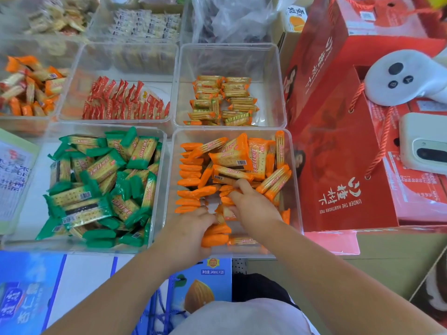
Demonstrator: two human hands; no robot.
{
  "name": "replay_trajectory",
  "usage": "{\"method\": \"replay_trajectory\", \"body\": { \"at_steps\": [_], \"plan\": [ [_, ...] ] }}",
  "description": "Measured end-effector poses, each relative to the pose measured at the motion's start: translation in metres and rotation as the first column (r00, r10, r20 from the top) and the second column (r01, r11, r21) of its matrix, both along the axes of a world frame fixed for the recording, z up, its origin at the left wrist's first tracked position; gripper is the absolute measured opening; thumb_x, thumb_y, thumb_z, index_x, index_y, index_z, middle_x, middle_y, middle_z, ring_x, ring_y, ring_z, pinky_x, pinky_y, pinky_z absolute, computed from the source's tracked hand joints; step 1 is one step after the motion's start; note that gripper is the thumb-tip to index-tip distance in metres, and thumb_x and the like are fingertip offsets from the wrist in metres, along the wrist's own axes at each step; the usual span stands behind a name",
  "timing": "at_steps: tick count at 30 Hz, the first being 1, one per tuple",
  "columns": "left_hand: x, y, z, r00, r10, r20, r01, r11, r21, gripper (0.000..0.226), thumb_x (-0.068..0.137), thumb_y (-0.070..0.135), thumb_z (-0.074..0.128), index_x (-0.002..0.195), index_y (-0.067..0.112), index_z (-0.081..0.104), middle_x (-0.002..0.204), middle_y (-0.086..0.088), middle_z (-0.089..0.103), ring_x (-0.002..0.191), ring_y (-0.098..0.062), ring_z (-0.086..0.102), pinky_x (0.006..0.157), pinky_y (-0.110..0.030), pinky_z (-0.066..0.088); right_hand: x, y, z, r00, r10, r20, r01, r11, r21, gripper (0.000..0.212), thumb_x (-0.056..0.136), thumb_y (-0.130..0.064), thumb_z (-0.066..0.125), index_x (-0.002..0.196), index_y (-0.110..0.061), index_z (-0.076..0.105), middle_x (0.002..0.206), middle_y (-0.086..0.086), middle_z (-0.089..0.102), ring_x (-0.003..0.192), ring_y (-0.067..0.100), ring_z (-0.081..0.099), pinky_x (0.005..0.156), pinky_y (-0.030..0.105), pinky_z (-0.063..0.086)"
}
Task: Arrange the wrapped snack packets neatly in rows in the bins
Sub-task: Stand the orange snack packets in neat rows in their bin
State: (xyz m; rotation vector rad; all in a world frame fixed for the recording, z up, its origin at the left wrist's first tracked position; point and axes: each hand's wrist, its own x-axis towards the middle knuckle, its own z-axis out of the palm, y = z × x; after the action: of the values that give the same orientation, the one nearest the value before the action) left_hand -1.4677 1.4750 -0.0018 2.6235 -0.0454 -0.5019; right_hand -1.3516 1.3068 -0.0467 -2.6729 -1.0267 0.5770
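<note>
1. The orange packets [227, 155] fill the near right clear bin [297, 189]. A standing row [189, 175] runs on edge along its left wall, and the rest lie loose and crossed in a heap towards the back and right.
2. Both hands are inside that bin at its near end. The left hand [191, 226] has its fingers curled round a small clutch of orange packets by the near wall. The right hand [256, 209] is just beside it, fingers bent down into the heap; I cannot tell whether they pinch a packet.
3. These look like light, flat cracker packs in glossy film. They are likely to slip against one another, and though stiff across the face they are probably brittle inside, so a hard squeeze could snap them.
4. The best hold is probably across the two long edges, thumb on one side and fingers on the other, taking several together as a block. The crimped ends would flex.
5. The neighbouring green packets [101, 180] lie jumbled in their own bin, with no hand on them.
</note>
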Motion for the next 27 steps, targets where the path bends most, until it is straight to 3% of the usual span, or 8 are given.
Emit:
{"method": "replay_trajectory", "body": {
  "at_steps": [4,10,13,16,20,24,27],
  "plan": [
    [0.004,-0.002,-0.001,0.995,-0.056,-0.079,0.058,0.998,0.019,0.021,0.085,0.036,0.068,0.104,0.031,0.062,0.102,0.008,0.063,0.094,-0.015,0.060,0.079,-0.038,0.051,0.000,0.000,-0.002,1.000,-0.008,0.007,0.008,1.000,0.010,0.014,0.099,-0.022,0.061,0.110,-0.015,0.060,0.141,0.000,0.032,0.072,0.021,0.048,0.063,0.035,0.049],
    [0.010,-0.007,-0.019,0.979,-0.068,-0.193,0.102,0.980,0.169,0.032,0.089,0.022,0.061,0.121,0.027,0.062,0.118,0.000,0.064,0.103,-0.021,0.061,0.085,-0.039,0.054,-0.003,-0.003,0.001,0.998,-0.029,-0.051,0.034,0.996,0.083,0.017,0.098,-0.025,0.062,0.112,-0.016,0.064,0.140,-0.002,0.032,0.088,0.024,0.061,0.068,0.029,0.047],
    [0.011,-0.002,-0.022,0.955,-0.091,-0.284,0.133,0.983,0.130,0.043,0.094,0.040,0.056,0.134,0.027,0.053,0.128,-0.001,0.061,0.110,-0.022,0.059,0.091,-0.041,0.051,-0.007,-0.006,0.001,0.996,-0.061,-0.064,0.068,0.990,0.125,0.016,0.095,-0.025,0.066,0.109,-0.018,0.066,0.125,-0.002,0.033,0.079,0.020,0.059,0.066,0.028,0.049],
    [0.005,0.004,-0.020,0.923,-0.021,-0.384,0.007,0.999,-0.038,0.062,0.092,0.064,0.040,0.140,0.026,0.049,0.134,0.003,0.058,0.115,-0.019,0.055,0.096,-0.038,0.046,-0.014,-0.008,-0.001,0.994,-0.089,-0.070,0.099,0.983,0.152,0.018,0.095,-0.024,0.066,0.112,-0.019,0.067,0.112,-0.005,0.026,0.075,0.019,0.056,0.065,0.029,0.051],
    [-0.006,0.001,-0.019,0.954,-0.007,-0.298,-0.008,0.999,-0.049,0.055,0.095,0.062,0.038,0.134,0.026,0.052,0.128,0.002,0.060,0.111,-0.017,0.056,0.092,-0.035,0.045,-0.021,-0.008,-0.006,0.987,-0.123,-0.102,0.140,0.972,0.190,0.020,0.094,-0.022,0.067,0.114,-0.020,0.067,0.107,-0.005,0.026,0.073,0.016,0.051,0.061,0.021,0.042],
    [-0.006,-0.007,-0.019,0.983,0.058,-0.176,-0.061,0.998,-0.011,0.032,0.096,0.051,0.048,0.117,0.029,0.058,0.107,0.004,0.065,0.092,-0.015,0.058,0.072,-0.030,0.042,-0.026,-0.007,-0.009,0.982,-0.122,-0.147,0.148,0.972,0.184,0.025,0.094,-0.026,0.067,0.119,-0.024,0.068,0.104,-0.005,0.034,0.078,0.017,0.053,0.068,0.027,0.049],
    [0.000,-0.016,-0.017,0.983,0.143,-0.114,-0.137,0.989,0.059,0.020,0.092,0.044,0.055,0.106,0.031,0.059,0.096,0.005,0.064,0.085,-0.017,0.061,0.068,-0.032,0.049,-0.029,-0.007,-0.009,0.978,-0.110,-0.177,0.137,0.980,0.144,0.030,0.095,-0.025,0.064,0.124,-0.026,0.067,0.111,-0.002,0.042,0.087,0.022,0.059,0.075,0.032,0.052]
  ]
}}
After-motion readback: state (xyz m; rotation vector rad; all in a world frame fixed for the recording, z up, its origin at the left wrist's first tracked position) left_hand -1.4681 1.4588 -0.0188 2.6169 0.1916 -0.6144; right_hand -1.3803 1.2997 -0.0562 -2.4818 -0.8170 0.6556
